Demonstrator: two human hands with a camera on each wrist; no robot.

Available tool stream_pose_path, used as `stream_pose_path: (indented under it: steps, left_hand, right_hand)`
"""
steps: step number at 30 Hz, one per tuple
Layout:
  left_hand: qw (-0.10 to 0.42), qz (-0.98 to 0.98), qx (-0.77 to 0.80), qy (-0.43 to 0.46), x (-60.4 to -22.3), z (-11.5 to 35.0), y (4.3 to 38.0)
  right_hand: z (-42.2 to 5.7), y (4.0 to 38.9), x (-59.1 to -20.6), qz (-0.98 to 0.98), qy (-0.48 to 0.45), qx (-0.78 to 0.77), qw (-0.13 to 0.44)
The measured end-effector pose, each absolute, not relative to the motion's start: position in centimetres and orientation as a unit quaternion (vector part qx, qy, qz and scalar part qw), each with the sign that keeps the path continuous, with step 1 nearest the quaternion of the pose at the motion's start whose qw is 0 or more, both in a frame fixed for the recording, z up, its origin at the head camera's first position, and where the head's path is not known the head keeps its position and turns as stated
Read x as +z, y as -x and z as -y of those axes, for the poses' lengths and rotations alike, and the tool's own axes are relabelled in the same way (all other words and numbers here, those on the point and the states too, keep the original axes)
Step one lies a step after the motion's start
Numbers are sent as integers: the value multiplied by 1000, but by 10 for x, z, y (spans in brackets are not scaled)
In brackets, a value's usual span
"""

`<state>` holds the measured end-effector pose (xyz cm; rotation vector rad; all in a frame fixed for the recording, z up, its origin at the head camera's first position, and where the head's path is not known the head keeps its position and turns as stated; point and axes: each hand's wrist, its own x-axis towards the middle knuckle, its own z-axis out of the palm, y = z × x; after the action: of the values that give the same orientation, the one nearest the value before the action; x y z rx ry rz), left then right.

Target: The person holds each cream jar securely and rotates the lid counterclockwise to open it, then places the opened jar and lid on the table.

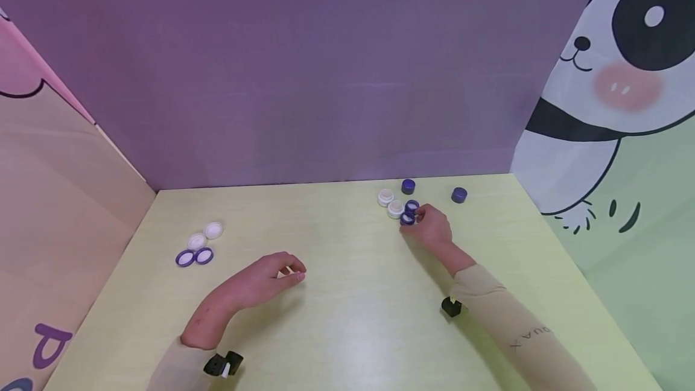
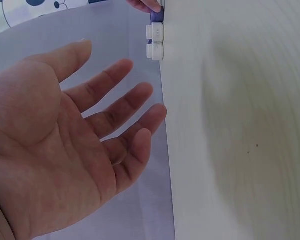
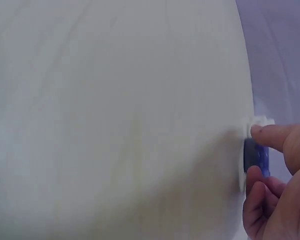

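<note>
My right hand is at a cluster of small round jars near the table's back edge. Its thumb and fingers pinch around a purple jar; another purple jar touches it just behind. Two white jars stand to their left, showing threaded necks in the left wrist view. The pinched jar is partly covered by fingers in the right wrist view. My left hand hovers over the table's left middle, fingers loosely bent and holding nothing. Palm and spread fingers of that hand show in its wrist view.
Two white lids and two purple-rimmed lids lie grouped at the table's left. Separate purple round pieces sit behind the cluster and farther right. A purple backdrop rises behind the pale table.
</note>
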<state>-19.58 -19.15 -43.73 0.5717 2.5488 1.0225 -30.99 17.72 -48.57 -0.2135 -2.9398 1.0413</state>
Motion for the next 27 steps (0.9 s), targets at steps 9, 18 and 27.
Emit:
stream_pose_path:
  steps: [9, 18, 27]
  left_hand:
    - [175, -895, 357, -203, -439, 192, 195]
    - [187, -884, 366, -222, -443, 191, 197]
    - [204, -880, 370, -219, -445, 191, 197]
  right_hand:
    - [-210, 316, -475, 936, 54, 346, 28]
    - [-248, 336, -475, 901, 152, 400, 73]
    - [-276, 351, -479, 882, 219, 412, 62]
